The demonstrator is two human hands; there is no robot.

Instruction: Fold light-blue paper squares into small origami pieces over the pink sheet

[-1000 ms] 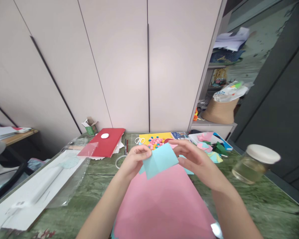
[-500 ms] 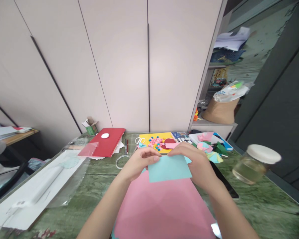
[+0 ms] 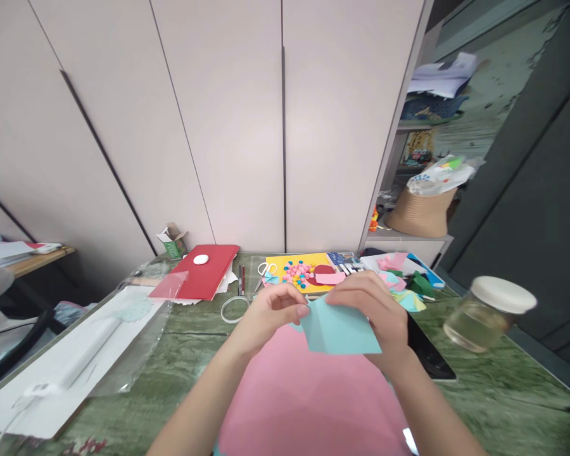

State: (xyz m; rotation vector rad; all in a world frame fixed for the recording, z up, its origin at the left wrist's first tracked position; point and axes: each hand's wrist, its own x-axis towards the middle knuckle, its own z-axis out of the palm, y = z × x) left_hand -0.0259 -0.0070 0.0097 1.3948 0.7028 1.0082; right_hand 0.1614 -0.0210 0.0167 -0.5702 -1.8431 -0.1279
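Between my two hands is a piece of light blue paper (image 3: 342,329), held up above a large pink sheet (image 3: 308,399) on the table. My left hand (image 3: 273,313) pinches the paper's left edge between thumb and fingers. Fingers of my right hand (image 3: 377,310) curl over its top and right side, and its thumb is hidden behind the paper. A bend or fold shows near the left edge. Some more light blue paper peeks out by my left fingertips; whether it is the same piece I cannot tell.
Beyond my hands lie scissors (image 3: 267,271), a yellow sheet (image 3: 278,261) with small pink, blue and yellow balls (image 3: 297,272), and a tape roll (image 3: 234,309). A red folder (image 3: 209,272) is at left. To the right are paper scraps (image 3: 411,297), a black tablet (image 3: 430,348) and a lidded jar (image 3: 487,316).
The light blue paper has shifted right and slightly down, and its left part now angles away from the rest. My right hand has moved a little right with it.
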